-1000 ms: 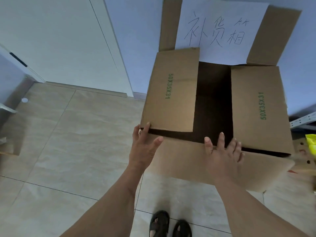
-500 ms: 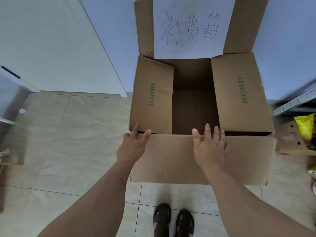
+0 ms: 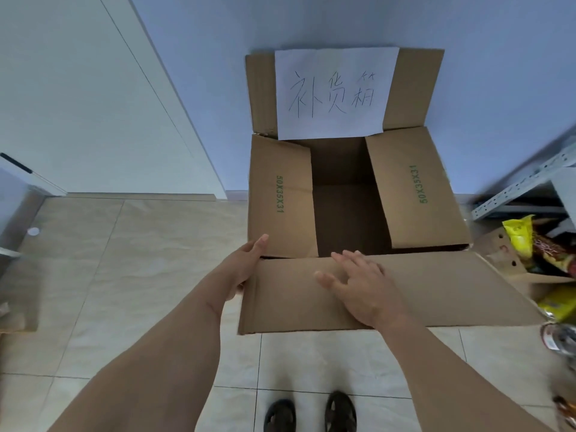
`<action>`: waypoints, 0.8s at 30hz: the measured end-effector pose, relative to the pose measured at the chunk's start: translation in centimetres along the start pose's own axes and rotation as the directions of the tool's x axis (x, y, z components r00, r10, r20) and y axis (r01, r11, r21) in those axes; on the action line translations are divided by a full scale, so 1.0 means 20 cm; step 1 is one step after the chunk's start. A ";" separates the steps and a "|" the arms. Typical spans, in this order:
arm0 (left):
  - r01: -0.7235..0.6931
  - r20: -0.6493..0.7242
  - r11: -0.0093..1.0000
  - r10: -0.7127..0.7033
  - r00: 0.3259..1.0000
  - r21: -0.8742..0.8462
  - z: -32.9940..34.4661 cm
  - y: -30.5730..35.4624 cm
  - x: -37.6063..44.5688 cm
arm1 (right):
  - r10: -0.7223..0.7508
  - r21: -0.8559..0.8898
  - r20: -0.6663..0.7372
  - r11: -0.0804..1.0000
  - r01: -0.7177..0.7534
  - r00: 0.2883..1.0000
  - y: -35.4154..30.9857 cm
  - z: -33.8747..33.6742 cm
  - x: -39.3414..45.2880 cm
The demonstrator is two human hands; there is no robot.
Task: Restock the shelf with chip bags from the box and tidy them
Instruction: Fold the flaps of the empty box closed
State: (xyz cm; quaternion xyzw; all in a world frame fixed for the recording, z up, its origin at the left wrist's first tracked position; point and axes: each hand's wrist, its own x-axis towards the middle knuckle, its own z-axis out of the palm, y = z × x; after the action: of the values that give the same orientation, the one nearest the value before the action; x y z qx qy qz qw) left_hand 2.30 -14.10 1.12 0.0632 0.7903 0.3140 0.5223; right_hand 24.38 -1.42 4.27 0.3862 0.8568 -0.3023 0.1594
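**Grip released on both hands; box open, nothing yet drawn from it**

Grip: neither hand grasps anything. The right hand (image 3: 358,288) lies flat, fingers straight and spread, pressing down the near flap (image 3: 436,294) of the cardboard box (image 3: 417,188). The left hand (image 3: 246,263) rests with straight fingers against the box's near left corner, touching the edge of the left flap (image 3: 277,194); its palm side is hidden, so contact beyond the fingertips cannot be confirmed.

Location of task items: the box stands on the tiled floor (image 3: 140,260) against the wall, directly ahead of the person's feet. Its far flap stands upright and carries a handwritten paper label (image 3: 333,92). The two side flaps lean partly over the opening. The visible strip of the interior is dark and shows no bags; what lies beneath the side flaps cannot be seen. Chip bags (image 3: 519,238), yellow and mixed colours, sit at the right edge of view, below the metal shelf (image 3: 530,182), in what appears to be a second carton, blurred.

Step in hand, by judgement: opening and steadying the box, ahead of any restocking.

Next move, by judgement: the side flaps need folding outward to expose the contents, then a reach inside. If the box proves empty, the bags at the right are the likelier source.
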 end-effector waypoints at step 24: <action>-0.265 -0.452 0.822 0.011 0.892 -0.504 0.08 0.22 0.16 | -0.301 -0.361 -0.372 0.918 0.162 0.878 -0.16 -0.47 0.61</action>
State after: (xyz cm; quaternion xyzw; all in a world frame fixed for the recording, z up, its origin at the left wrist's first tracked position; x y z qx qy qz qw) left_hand 1.31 -8.61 0.64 -0.1025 0.7536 0.5726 0.3061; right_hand 13.58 9.87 6.60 0.3044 0.9486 -0.0866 -0.0063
